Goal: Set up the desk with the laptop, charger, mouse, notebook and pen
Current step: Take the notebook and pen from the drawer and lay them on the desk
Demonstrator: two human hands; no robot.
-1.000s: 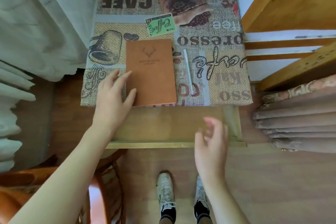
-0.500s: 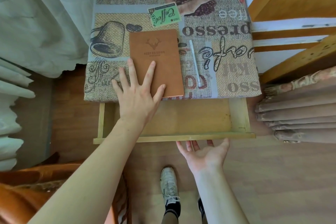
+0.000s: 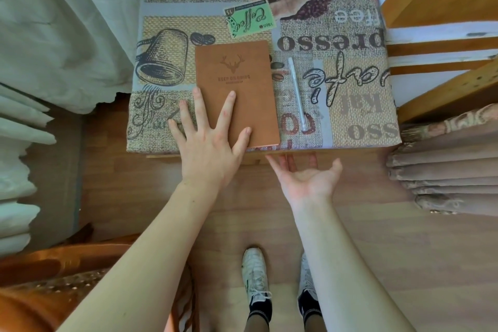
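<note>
A brown notebook (image 3: 239,81) with a deer emblem lies flat on the desk (image 3: 350,121), which is covered by a coffee-print cloth. To its right lies a clear pen (image 3: 296,94), pointing toward me. My left hand (image 3: 207,140) rests flat with spread fingers on the notebook's near left corner and the cloth beside it. My right hand (image 3: 307,175) is palm up, its straight fingers touching the underside of the desk's front edge, where the drawer is pushed in. No laptop, charger or mouse is visible.
A light curtain (image 3: 62,35) hangs at the left. A wooden shelf unit (image 3: 444,3) stands at the right, with folded fabric (image 3: 444,167) stacked below it. An orange-brown chair (image 3: 54,272) is at the lower left. My shoes (image 3: 256,277) stand on the wooden floor.
The open drawer under the desk has been pushed in by my right hand. My left hand moved onto the notebook's near corner and spread flat.
</note>
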